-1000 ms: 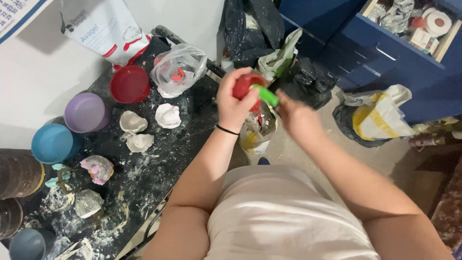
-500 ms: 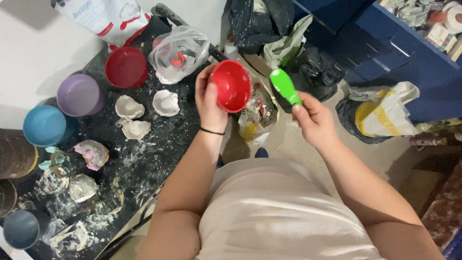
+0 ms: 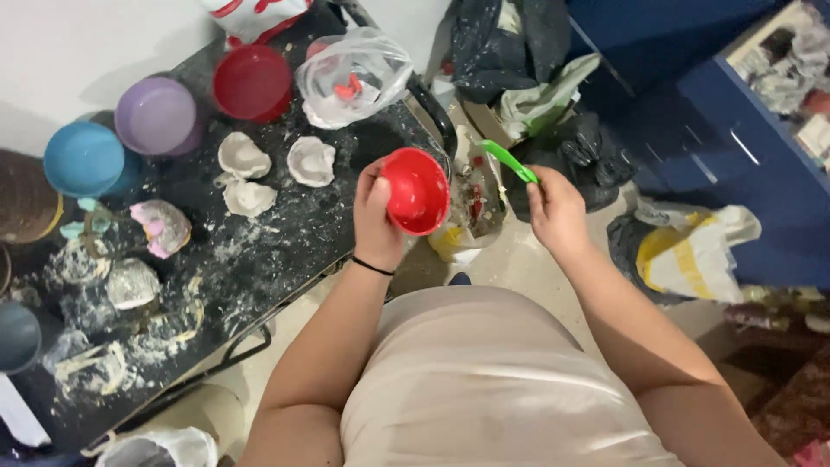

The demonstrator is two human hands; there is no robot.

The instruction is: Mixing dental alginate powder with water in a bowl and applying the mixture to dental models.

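- At the far left edge of the black, plaster-dusted worktop (image 3: pixel 259 259) stands a blue bowl (image 3: pixel 83 158), with a purple bowl (image 3: pixel 156 115) just beside it and a red bowl (image 3: pixel 252 82) next along the back edge.
- Below the blue bowl lies a pink-and-white cast (image 3: pixel 161 227); further along sit three white plaster shells (image 3: pixel 245 156), close together near the middle of the worktop.
- A clear plastic bag (image 3: pixel 354 73) with red bits inside rests at the back right corner, just beside the red bowl.
- The left hand (image 3: pixel 378 220) is clamped on a small red bowl (image 3: pixel 416 190), thumb on its rim, held tilted in the air past the worktop's right edge, its hollow facing the camera.
- Behind and below that bowl, on the floor, stands an open bag of scraps (image 3: pixel 474 203).
- The right hand (image 3: pixel 555 212) has its fingers closed around a green spatula (image 3: pixel 508 161), held well apart from the small red bowl, the blade pointing up and to the left.
- Black rubbish bags (image 3: pixel 510 35) and a blue cabinet (image 3: pixel 735 130) crowd the floor to the right, with a yellow-and-white bag (image 3: pixel 692 255) near the right forearm.
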